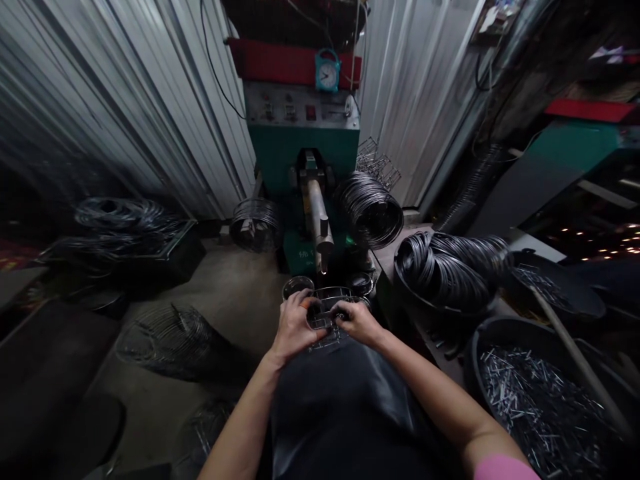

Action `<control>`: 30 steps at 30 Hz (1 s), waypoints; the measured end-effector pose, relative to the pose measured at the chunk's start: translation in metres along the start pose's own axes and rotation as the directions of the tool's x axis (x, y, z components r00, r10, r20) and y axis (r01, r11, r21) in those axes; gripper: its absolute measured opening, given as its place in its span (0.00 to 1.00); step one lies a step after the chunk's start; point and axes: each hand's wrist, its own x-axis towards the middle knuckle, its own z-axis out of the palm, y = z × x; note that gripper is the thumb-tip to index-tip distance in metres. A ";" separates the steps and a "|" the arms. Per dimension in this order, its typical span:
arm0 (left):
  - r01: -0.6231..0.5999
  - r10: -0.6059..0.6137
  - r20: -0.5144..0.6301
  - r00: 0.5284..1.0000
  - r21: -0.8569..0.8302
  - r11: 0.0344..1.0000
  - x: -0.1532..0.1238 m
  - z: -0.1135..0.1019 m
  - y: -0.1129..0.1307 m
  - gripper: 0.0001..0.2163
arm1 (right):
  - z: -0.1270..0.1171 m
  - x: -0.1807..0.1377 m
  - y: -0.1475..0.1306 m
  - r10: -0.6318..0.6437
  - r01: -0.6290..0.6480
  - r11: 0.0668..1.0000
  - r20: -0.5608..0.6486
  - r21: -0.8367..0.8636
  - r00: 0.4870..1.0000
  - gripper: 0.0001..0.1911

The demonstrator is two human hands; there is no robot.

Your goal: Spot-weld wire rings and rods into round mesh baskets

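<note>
The left hand [295,325] and right hand [361,323] were closed on a wire frame [324,325], held just in front of the green machine [269,157]. The frame appeared partly assembled; remaining work could not be established.

You wear a glossy black apron [340,413], a pink sleeve [503,468] right of it and, beyond its far edge, an orange finger band [305,303] on your left hand [294,325].
</note>
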 end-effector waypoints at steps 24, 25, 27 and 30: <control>0.013 -0.011 0.012 1.000 -0.187 0.982 0.011 0.009 -0.035 0.24 | 0.001 0.014 0.014 -0.207 0.235 0.942 0.136 -0.240 0.969 0.08; 0.011 -0.009 0.009 1.000 -0.194 0.981 0.012 0.011 -0.038 0.24 | 0.002 0.016 0.015 -0.212 0.239 0.938 0.133 -0.249 0.968 0.08; 0.003 -0.001 0.011 1.000 -0.209 0.978 0.016 0.014 -0.044 0.25 | 0.002 0.020 0.018 -0.220 0.248 0.932 0.131 -0.264 0.967 0.08; -0.003 0.003 0.002 1.000 -0.231 0.973 0.024 0.019 -0.052 0.24 | 0.002 0.029 0.021 -0.220 0.248 0.926 0.129 -0.284 0.967 0.08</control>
